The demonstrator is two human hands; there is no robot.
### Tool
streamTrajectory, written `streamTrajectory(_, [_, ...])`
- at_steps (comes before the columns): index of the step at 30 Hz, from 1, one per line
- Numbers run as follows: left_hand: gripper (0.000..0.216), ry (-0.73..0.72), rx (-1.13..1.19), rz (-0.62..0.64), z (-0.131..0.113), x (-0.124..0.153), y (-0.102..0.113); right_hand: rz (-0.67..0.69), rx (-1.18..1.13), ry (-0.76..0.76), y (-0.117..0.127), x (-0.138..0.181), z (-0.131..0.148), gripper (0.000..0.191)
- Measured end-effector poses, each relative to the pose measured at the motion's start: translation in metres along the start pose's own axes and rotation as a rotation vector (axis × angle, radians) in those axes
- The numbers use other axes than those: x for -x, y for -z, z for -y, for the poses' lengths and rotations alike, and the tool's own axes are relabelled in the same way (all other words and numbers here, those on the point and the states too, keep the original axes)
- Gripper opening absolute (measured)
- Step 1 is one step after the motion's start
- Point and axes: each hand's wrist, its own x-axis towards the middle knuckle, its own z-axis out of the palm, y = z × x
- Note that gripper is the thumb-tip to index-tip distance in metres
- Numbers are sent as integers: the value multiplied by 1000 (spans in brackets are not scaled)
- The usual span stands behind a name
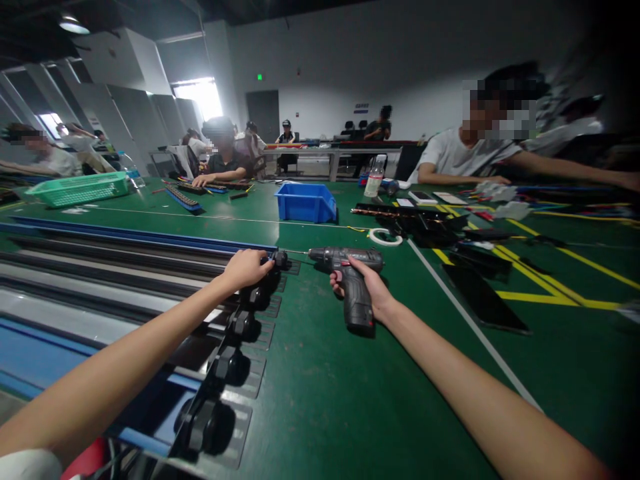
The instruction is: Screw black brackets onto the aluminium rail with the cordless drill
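Note:
My right hand (369,288) is closed round the grip of a dark cordless drill (350,267), whose bit points left. The bit tip reaches a small black end piece (281,259) at the far end of a row of black rollers (235,347). My left hand (247,267) is closed on that end piece beside the top roller. The rollers stand on grey plates along the end of long blue and grey rails (115,247). All this lies on a green table (340,400).
A blue bin (305,201) and a roll of white tape (384,237) lie beyond the drill. Black panels (483,297) and yellow floor-style lines are to the right. A green basket (75,189) stands far left. Several other people sit working around the table.

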Motion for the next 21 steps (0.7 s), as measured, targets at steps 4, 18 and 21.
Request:
streamTrajectory(4, [52,10,1,0,0,0,0,-8,-4,10,1,0,-1,30])
streamTrajectory(18, [61,39,252,77,12,-13,-3,-40,-50,15,0,-3,1,30])
streamTrajectory(21, [64,16,266,80,11,-12,0,-67,-77,66,0,-3,1,28])
